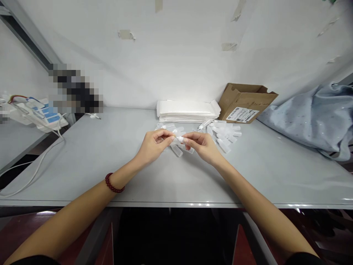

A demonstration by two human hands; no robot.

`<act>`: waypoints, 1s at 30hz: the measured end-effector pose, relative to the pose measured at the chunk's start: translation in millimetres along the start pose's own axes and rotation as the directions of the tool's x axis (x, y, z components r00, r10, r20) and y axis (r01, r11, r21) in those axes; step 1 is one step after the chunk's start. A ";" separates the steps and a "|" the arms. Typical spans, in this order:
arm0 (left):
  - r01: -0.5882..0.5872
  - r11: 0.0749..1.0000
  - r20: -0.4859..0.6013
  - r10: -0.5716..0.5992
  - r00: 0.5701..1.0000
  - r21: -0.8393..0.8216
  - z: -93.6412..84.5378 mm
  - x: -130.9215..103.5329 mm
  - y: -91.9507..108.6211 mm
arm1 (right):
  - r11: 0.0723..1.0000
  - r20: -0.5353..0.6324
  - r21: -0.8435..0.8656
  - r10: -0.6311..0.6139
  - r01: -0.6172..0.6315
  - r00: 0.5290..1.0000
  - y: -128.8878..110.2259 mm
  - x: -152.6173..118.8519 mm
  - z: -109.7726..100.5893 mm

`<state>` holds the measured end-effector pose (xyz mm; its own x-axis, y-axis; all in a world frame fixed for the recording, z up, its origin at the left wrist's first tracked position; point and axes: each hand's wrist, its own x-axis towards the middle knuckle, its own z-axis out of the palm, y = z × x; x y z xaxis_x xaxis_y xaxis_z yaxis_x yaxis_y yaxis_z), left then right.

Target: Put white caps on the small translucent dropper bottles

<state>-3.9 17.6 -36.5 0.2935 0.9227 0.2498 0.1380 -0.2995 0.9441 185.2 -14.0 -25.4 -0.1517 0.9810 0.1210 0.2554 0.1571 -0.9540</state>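
My right hand pinches a small translucent plastic bottle with a white top, its body mostly hidden by the fingers. The bottle's top points left, toward my left hand. There, thumb and index finger are closed on what looks like the bottle's thin tip; its exact shape is too small to tell. Both hands are just above the table, almost meeting. Behind and under them lies a loose group of similar small bottles. Farther right is a larger heap of such bottles, some with white tops.
A stack of white flat packs stands against the wall. Beside it is an opened brown cardboard box with a label. A pale blue cloth bag rests at the right. A power strip with white cables is at the left of the grey table.
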 end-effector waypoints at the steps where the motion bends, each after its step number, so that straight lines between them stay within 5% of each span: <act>1: 0.002 1.000 0.003 -0.002 1.000 0.003 -0.1 -0.1 -0.2 | 1.000 0.000 -0.002 0.001 -0.001 1.000 0.0 -0.1 -0.1; 10: 0.002 1.000 0.005 -0.002 1.000 -0.009 -1.2 0.4 3.4 | 0.996 0.004 0.084 0.001 -0.001 1.000 1.7 1.0 0.2; 17: 0.063 0.981 -0.032 -0.070 0.997 -0.181 -4.3 5.2 9.0 | 0.991 -0.012 0.131 -0.016 0.018 1.000 1.2 1.9 -0.5; 30: 0.060 0.998 -0.027 -0.060 0.998 0.010 -1.3 0.1 10.3 | 0.999 -0.017 0.032 -0.025 0.025 1.000 1.1 0.7 1.9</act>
<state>-3.6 14.9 -26.4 0.2589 0.9452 0.1989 0.1649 -0.2461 0.9551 183.5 -13.3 -27.0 -0.1415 0.9786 0.1493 0.2204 0.1782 -0.9590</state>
